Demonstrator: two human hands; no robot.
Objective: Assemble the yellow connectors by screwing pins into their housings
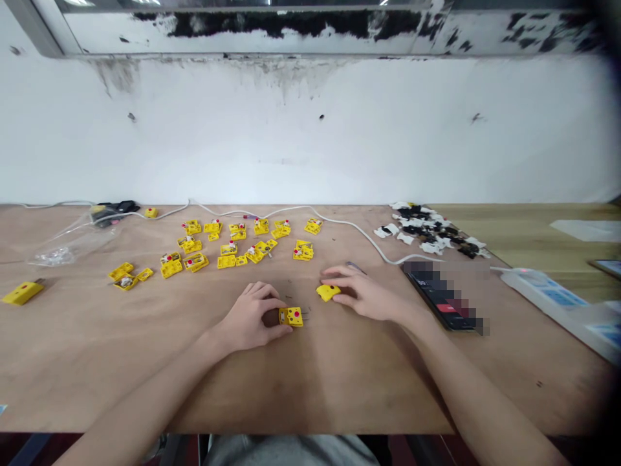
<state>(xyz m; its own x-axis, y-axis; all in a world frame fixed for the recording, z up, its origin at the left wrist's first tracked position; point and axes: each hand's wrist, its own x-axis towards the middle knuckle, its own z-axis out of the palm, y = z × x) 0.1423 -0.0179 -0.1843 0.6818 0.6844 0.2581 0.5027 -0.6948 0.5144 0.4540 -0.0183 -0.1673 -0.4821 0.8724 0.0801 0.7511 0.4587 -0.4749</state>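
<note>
Near the middle of the wooden table, my left hand point(256, 315) has its thumb and fingers closed around the left side of a yellow case with a red button point(292, 316). Thin metal pins stick out of that case to the right. Farther right, my right hand point(361, 292) holds a smaller yellow piece point(328, 292) between thumb and fingers, a little above and to the right of the case. Behind my hands, several opened yellow cases point(195, 261) with white and red parts lie in loose rows.
A pile of black and white parts point(431, 230) lies at the back right. A phone point(439, 294) and a power strip point(563, 301) are on the right. A white cable point(359, 228) crosses the back. A yellow block point(22, 293) and a clear bag point(72, 243) are left.
</note>
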